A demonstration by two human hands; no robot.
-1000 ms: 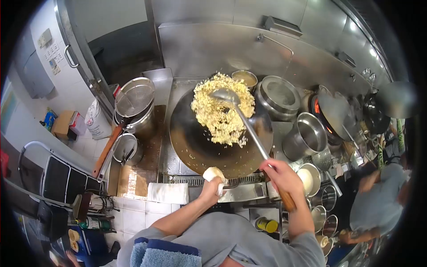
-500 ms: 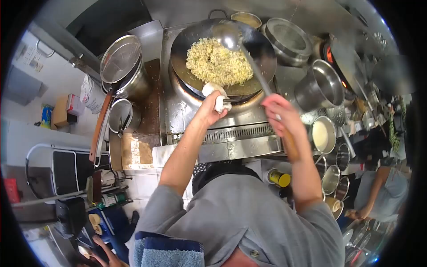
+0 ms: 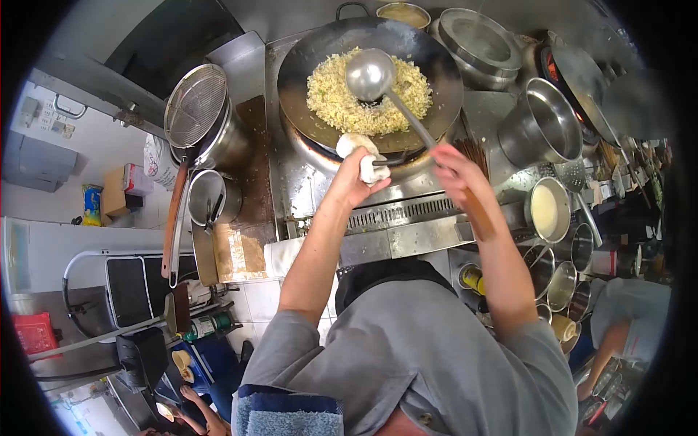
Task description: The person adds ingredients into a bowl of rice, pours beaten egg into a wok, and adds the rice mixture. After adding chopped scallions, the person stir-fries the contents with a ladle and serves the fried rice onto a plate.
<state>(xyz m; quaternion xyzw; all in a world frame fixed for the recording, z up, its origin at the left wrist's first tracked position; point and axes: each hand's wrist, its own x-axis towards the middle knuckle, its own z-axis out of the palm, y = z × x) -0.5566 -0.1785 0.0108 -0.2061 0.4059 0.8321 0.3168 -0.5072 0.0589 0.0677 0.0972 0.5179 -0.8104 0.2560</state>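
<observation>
A large dark wok (image 3: 443, 80) sits over the burner with fried rice (image 3: 334, 102) spread across its bottom. My left hand (image 3: 355, 180) is closed around the wok's near handle through a folded white cloth (image 3: 356, 145). In my right hand (image 3: 459, 174) is a long-handled metal ladle (image 3: 371, 75), gripped by its wooden grip. The ladle's bowl rests in or just over the middle of the rice, its rounded underside facing up, and hides the grains beneath.
On the left, a wire strainer (image 3: 195, 105) lies across a metal pot, beside a small pot (image 3: 214, 196) holding utensils. To the right stand a steel pot (image 3: 542, 120), a pot of pale liquid (image 3: 549, 211) and another wok (image 3: 582, 87). A co-worker (image 3: 629, 320) stands far right.
The ladle's bowl has come down from the wok's far side toward the middle of the rice. My left hand keeps its hold on the handle. The whole view has shifted slightly.
</observation>
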